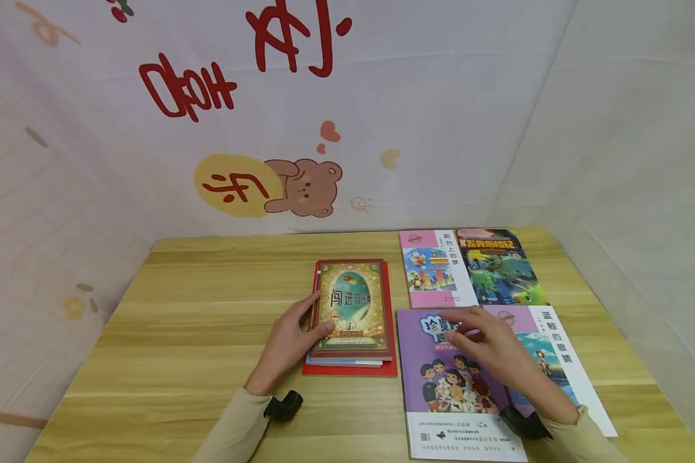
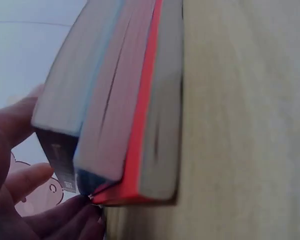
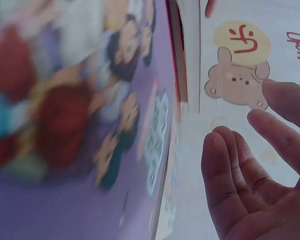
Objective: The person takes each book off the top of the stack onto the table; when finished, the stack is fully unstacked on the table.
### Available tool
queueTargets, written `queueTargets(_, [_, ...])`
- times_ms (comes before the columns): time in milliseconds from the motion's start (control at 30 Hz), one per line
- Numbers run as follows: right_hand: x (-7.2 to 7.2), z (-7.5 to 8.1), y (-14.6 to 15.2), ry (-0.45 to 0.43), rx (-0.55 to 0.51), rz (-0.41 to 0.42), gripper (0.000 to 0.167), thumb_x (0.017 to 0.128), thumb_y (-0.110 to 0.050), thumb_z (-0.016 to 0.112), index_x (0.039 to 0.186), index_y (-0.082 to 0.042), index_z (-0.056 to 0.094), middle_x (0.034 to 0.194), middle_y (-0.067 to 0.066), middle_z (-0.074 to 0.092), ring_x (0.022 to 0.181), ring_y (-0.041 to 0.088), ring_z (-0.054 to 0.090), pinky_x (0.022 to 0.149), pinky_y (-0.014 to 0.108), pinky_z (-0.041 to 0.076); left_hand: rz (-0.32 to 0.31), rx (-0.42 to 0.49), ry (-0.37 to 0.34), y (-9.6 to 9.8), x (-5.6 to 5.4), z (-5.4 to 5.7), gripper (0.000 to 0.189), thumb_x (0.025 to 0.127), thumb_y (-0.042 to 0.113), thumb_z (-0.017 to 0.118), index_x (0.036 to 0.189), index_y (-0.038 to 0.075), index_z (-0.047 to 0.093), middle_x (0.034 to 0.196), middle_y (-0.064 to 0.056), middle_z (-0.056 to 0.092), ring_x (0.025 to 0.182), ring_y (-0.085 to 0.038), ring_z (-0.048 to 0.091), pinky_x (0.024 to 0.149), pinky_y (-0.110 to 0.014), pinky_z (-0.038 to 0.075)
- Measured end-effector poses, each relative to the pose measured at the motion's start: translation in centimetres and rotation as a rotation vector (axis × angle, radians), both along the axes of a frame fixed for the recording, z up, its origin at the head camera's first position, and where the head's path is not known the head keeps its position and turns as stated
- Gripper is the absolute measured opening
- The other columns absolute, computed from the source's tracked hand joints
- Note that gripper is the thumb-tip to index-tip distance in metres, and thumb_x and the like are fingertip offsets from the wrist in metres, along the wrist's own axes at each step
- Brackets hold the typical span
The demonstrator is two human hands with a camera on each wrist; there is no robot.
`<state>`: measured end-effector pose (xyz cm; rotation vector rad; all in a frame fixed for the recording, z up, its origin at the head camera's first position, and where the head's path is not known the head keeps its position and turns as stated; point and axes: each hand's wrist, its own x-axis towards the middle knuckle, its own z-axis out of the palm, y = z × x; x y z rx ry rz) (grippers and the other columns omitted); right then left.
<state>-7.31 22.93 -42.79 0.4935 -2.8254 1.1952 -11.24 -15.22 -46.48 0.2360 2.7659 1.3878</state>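
Observation:
In the head view, a stack of books lies mid-table, with a gold-and-brown framed book (image 1: pixel 350 312) with a green oval on top. My left hand (image 1: pixel 292 337) rests along the stack's left side, its thumb on the top cover. The left wrist view shows page edges and a red cover (image 2: pixel 145 100) close up, with the fingers of that hand (image 2: pixel 27 175) beside the stack's end. My right hand (image 1: pixel 489 341) hovers over a purple book (image 1: pixel 414 360) with cartoon children, holding nothing. Loosely bent, separated fingers show in the right wrist view.
Beyond the purple book lie a pink-and-white book (image 1: pixel 431 276) and a green-and-blue comic-style book (image 1: pixel 500 273). Another pink-and-white book (image 1: pixel 567 360) lies partly under my right forearm. A white printed cloth (image 1: pixel 440 116) hangs behind the wooden table (image 1: pixel 208 289).

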Motion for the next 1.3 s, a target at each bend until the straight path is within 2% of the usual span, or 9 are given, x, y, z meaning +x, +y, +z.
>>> queueTargets(133, [-1.2,-0.2,-1.1,-0.026,-0.011,0.019,0.037,0.100,-0.028,0.072,0.133,-0.011,0.072,0.116,0.004,0.068,0.095,0.014,0.066,0.078,0.027,0.059,0.003,-0.047,0.013,0.4,-0.3,0.0,0.078,0.090,0.043,0.081,0.156,0.015,0.050,0.150,-0.020,0.050,0.131,-0.043,0.053,0.103,-0.062,0.045])
queueTargets(300, [-2.5,-0.6,-2.3,-0.053,-0.041,0.056,0.037,0.100,-0.028,0.072,0.133,-0.010,0.071,0.112,0.002,0.067,0.092,0.013,0.067,0.077,0.028,0.059,-0.009,-0.023,0.007,0.1,-0.6,-0.1,0.076,0.091,0.038,0.081,0.156,0.015,0.049,0.147,-0.022,0.050,0.125,-0.041,0.056,0.100,-0.059,0.049])
queueTargets(467, [-3.2,-0.8,-3.4,-0.113,-0.085,0.097,0.040,0.101,-0.027,0.071,0.136,-0.008,0.069,0.118,0.007,0.064,0.093,0.017,0.066,0.069,0.030,0.059,-0.037,0.067,-0.028,-0.8,-0.7,0.2,0.071,0.094,0.028,0.080,0.156,0.013,0.049,0.150,-0.021,0.051,0.130,-0.038,0.055,0.104,-0.052,0.050])
queueTargets(567, [-3.5,-1.0,-4.0,-0.137,-0.099,0.124,0.042,0.100,-0.027,0.071,0.138,-0.008,0.067,0.122,0.010,0.065,0.093,0.019,0.067,0.065,0.031,0.059,-0.051,0.099,-0.062,-1.6,-0.7,0.4,0.067,0.096,0.026,0.077,0.156,0.014,0.049,0.154,-0.020,0.049,0.139,-0.038,0.048,0.110,-0.053,0.043])
queueTargets(733, [-4.0,-1.2,-5.3,-0.080,-0.055,0.153,0.041,0.099,-0.025,0.074,0.137,-0.011,0.069,0.127,0.006,0.066,0.103,0.019,0.070,0.085,0.036,0.059,-0.076,0.157,-0.114,-2.6,-0.7,0.5,0.057,0.099,0.021,0.073,0.152,0.014,0.055,0.154,-0.019,0.050,0.141,-0.038,0.047,0.113,-0.054,0.039])
queueTargets(867, [-4.4,-1.1,-6.5,-0.107,-0.054,0.178,0.042,0.098,-0.023,0.074,0.138,-0.011,0.068,0.133,0.005,0.063,0.113,0.026,0.068,0.094,0.045,0.057,-0.096,0.247,-0.157,-3.0,-0.5,0.4,0.052,0.100,0.015,0.071,0.150,0.011,0.057,0.148,-0.021,0.054,0.125,-0.032,0.060,0.098,-0.038,0.051])
queueTargets(1033, [-4.8,-0.6,-7.9,-0.133,-0.012,0.176,0.042,0.099,-0.029,0.073,0.139,-0.016,0.068,0.143,0.009,0.058,0.121,0.033,0.062,0.096,0.051,0.054,-0.072,0.373,-0.198,-3.6,0.0,0.1,0.058,0.098,0.007,0.070,0.153,0.009,0.052,0.150,-0.024,0.050,0.111,-0.027,0.065,0.083,-0.026,0.054])
queueTargets(1233, [-5.4,-0.3,-9.3,-0.102,0.101,0.191,0.046,0.099,-0.032,0.072,0.141,-0.016,0.066,0.154,0.014,0.049,0.137,0.037,0.051,0.106,0.057,0.047,-0.027,0.511,-0.275,-4.6,0.8,-0.2,0.067,0.095,0.001,0.070,0.157,0.013,0.047,0.164,-0.019,0.034,0.117,-0.026,0.064,0.080,-0.026,0.055])
queueTargets(1300, [-5.6,-0.2,-9.5,-0.101,0.145,0.202,0.049,0.098,-0.034,0.073,0.143,-0.015,0.065,0.157,0.015,0.047,0.141,0.038,0.047,0.107,0.058,0.045,-0.034,0.530,-0.296,-5.0,0.9,-0.3,0.068,0.095,0.001,0.069,0.158,0.015,0.046,0.167,-0.015,0.028,0.128,-0.028,0.057,0.082,-0.025,0.054])
